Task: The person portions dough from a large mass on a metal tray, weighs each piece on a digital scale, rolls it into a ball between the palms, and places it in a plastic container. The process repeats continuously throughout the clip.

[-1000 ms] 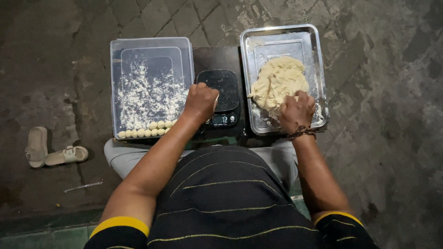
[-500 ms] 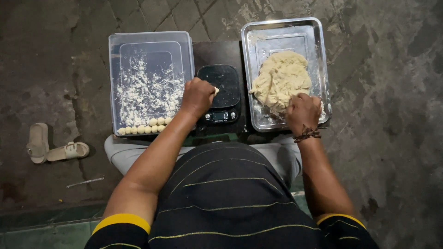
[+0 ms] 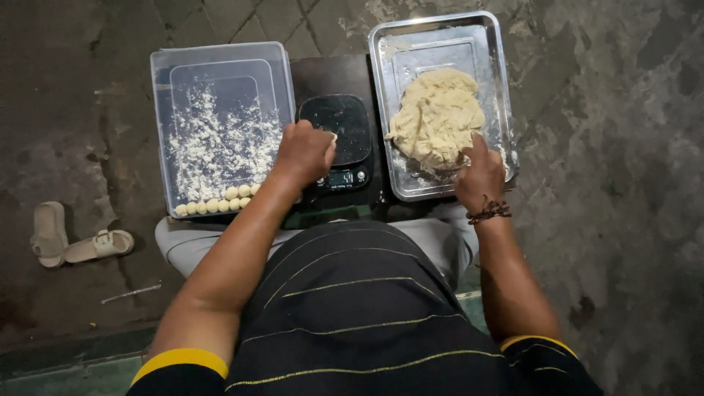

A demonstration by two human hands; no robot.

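Dark stand (image 3: 330, 73) carries tub (image 3: 165, 132), scale (image 3: 345, 132), tray (image 3: 499, 66).

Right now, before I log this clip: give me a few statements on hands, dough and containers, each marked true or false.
1. The left hand is over the black scale. True.
2. The right hand touches the dough mass in the metal tray. True.
3. The dough balls lie in the metal tray. False: they line the near edge of the clear plastic container.
4. The sandals are on the person's right. False: on the left.
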